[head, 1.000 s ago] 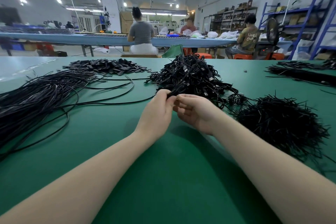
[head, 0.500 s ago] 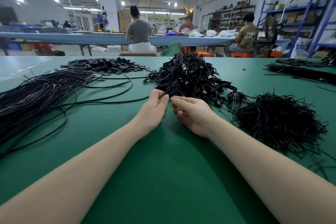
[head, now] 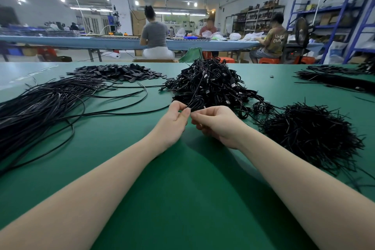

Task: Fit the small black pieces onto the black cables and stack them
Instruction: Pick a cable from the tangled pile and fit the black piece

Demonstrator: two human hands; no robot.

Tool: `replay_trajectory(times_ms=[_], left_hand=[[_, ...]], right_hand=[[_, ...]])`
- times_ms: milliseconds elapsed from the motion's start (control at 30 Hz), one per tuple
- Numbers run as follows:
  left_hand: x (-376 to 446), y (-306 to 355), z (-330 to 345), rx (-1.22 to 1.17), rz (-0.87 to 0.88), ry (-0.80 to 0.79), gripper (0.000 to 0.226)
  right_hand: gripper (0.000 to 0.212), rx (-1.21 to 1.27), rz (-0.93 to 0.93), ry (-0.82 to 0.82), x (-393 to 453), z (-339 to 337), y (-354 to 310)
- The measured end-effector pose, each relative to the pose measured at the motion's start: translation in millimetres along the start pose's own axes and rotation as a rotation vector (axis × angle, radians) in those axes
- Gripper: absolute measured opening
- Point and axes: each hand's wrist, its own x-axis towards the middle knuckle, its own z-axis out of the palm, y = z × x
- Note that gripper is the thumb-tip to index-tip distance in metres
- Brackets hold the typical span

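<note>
Your left hand (head: pixel 175 120) and right hand (head: pixel 218 123) meet fingertip to fingertip over the green table (head: pixel 182 199), both pinched on one thin black cable (head: pixel 195 102) that loops up against the heaped pile of finished cables (head: pixel 209 83) just behind; whether a small piece sits between your fingers I cannot tell. The cable looks light, limp and springy, so expect it to curl and snag its neighbours: hold it close to the end, where it stays straight enough to thread. The small black pieces (head: pixel 119 72) lie heaped far left, the loose cables (head: pixel 40 103) beside them, short black strands (head: pixel 310 134) at your right. The only writing is on a far worker's shirt (head: pixel 279 39), too blurred to read surely
</note>
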Motion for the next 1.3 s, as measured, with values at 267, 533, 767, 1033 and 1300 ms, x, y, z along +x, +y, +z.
replay_trajectory(times_ms=[267, 533, 767, 1033, 1300], left_hand=[[3.1, 10.7, -0.3, 0.153, -0.144, 0.139, 0.022], [8.8, 51.6, -33.9, -0.128, -0.755, -0.392, 0.03], [7.9, 47.8, -26.3, 0.037, -0.316, -0.046, 0.033], [5.4, 32.9, -29.5, 0.541, 0.404, 0.017, 0.036], [8.1, 22.6, -23.2, 0.36, 0.295, 0.165, 0.01]], right_hand=[[0.013, -0.722, -0.431, 0.3, 1.3, 12.2, -1.0], [0.016, -1.296, -1.149, 0.322, -9.3, 7.4, -2.3], [0.002, -0.809, -0.836, 0.229, -8.1, 5.1, 3.2], [0.016, -0.527, -0.559, 0.346, -0.7, 7.0, 7.9], [0.007, -0.421, -0.453, 0.386, 0.7, 11.1, 2.3]])
